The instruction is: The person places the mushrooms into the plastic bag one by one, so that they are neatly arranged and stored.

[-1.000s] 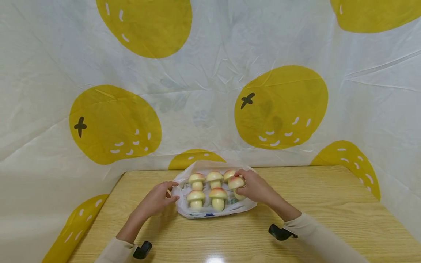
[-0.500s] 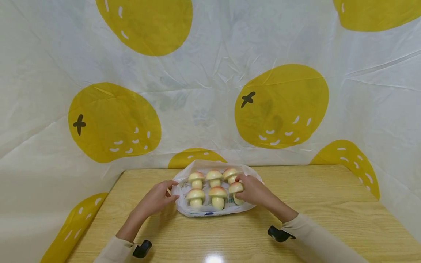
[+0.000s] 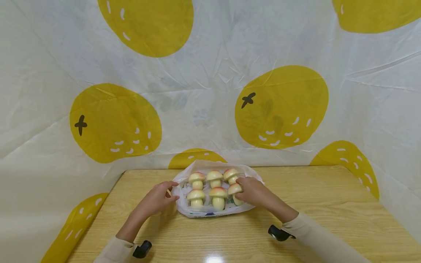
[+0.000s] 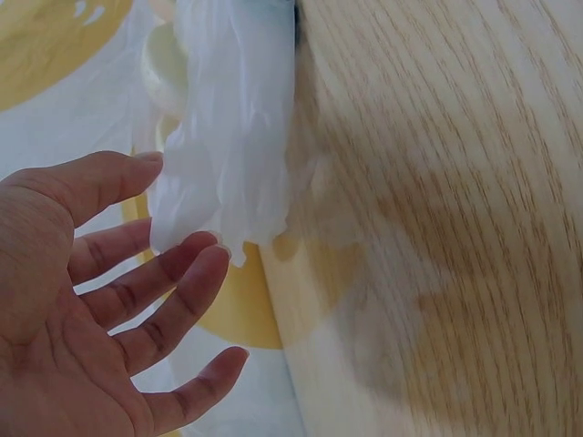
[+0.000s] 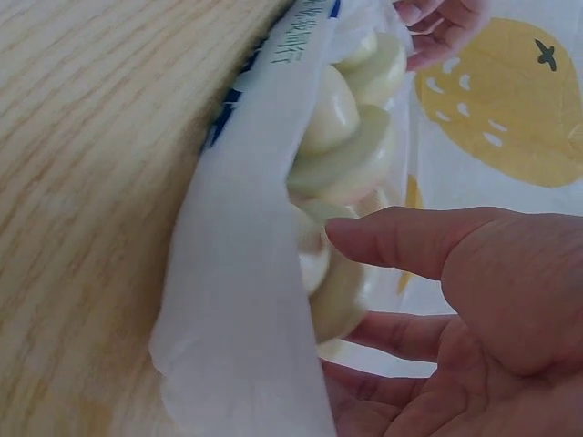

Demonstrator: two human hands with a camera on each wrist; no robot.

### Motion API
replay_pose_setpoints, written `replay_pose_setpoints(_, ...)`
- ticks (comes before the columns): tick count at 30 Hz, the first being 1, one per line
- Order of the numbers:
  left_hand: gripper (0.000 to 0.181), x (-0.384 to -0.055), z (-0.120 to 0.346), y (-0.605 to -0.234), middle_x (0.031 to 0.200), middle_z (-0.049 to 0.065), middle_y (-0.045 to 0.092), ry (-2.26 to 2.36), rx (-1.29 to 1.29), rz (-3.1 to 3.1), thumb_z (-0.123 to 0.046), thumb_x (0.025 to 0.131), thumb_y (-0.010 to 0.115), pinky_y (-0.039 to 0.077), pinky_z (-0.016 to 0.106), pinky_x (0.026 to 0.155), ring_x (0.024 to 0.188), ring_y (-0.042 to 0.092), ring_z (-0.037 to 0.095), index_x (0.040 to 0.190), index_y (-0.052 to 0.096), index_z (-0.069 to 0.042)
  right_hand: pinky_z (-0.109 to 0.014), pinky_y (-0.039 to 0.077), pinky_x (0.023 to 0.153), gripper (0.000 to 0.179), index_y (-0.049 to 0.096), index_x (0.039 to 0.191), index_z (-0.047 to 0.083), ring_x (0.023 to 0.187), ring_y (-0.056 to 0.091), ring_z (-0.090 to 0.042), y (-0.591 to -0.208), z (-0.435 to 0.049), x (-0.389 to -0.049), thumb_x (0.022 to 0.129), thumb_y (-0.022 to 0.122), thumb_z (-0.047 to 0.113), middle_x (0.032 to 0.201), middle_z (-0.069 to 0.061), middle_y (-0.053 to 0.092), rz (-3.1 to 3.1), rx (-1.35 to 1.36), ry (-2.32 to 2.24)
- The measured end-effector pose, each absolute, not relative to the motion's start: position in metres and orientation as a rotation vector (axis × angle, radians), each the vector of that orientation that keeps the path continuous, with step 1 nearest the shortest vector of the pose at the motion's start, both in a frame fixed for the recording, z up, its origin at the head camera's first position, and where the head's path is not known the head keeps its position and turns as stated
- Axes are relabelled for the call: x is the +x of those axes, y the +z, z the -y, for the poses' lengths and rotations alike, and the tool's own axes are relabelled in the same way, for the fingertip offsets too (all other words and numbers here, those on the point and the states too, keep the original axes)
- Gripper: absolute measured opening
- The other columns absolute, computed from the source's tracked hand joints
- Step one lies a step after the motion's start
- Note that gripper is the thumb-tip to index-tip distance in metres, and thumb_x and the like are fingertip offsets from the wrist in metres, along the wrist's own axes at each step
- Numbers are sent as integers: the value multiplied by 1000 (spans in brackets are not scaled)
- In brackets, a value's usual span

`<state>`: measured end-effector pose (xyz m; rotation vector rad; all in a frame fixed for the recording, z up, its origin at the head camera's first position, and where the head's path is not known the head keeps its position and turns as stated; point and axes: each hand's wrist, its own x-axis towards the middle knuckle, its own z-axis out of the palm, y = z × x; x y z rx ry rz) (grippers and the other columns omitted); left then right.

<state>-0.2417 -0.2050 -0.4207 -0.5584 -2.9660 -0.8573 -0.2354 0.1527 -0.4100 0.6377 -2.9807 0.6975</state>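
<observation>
A white translucent plastic bag (image 3: 200, 214) lies opened out on the table, holding several glossy pale-yellow mushrooms (image 3: 218, 197) with reddish cap tops. They stand in two rows. My right hand (image 3: 254, 191) pinches the front-right mushroom (image 3: 234, 189), which leans a little. In the right wrist view the thumb meets that mushroom (image 5: 342, 296) on the near side and the index finger reaches behind its cap. At the bag's left end, my left hand (image 3: 158, 198) has thumb and fingers spread, loosely bent. In the left wrist view its fingertips touch the bag's crumpled edge (image 4: 228, 137).
The wooden table (image 3: 210, 237) has its back edge just behind the bag. A white cloth (image 3: 200, 109) printed with large yellow fruit hangs behind and at the sides. Black wrist mounts (image 3: 142, 249) sit on both beige sleeves.
My right hand has lowered the front-right mushroom into the bag, moving slightly down and left. The back-right mushroom now shows more fully. My left hand has stayed in place.
</observation>
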Motion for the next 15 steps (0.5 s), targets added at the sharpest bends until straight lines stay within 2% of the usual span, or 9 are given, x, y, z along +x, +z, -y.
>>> replay_pose_setpoints(4, 42, -241, 206, -419, 105, 6, 70, -861, -539, 2968, -16, 90, 78, 54, 28, 69, 81, 63, 11, 129, 66, -4, -40, 52, 74, 45, 65, 123, -8, 80, 60, -22, -401, -156, -229, 85, 79, 13, 107, -17, 71, 2990, 590, 708)
replay_pose_setpoints(7, 42, -239, 208, -415, 103, 6, 69, -869, -523, 2968, -16, 91, 78, 54, 31, 70, 82, 62, 12, 129, 67, -6, -43, 54, 78, 45, 64, 126, -7, 91, 65, -29, -392, -161, -224, 88, 78, 14, 117, -20, 68, 2982, 572, 742)
replay_pose_setpoints(9, 42, -237, 211, -413, 103, 6, 69, -873, -528, 2966, -17, 91, 77, 54, 32, 71, 82, 62, 12, 130, 67, -7, -44, 55, 80, 42, 65, 124, -5, 99, 67, -31, -386, -166, -220, 89, 77, 16, 117, -20, 68, 2968, 573, 750)
replay_pose_setpoints(15, 44, -228, 223, -405, 106, 6, 69, -868, -555, 2950, -20, 94, 74, 55, 33, 72, 85, 64, 13, 134, 64, -7, -40, 58, 76, 35, 65, 125, -5, 94, 71, -28, -373, -186, -209, 95, 70, 14, 121, -21, 68, 2948, 600, 878)
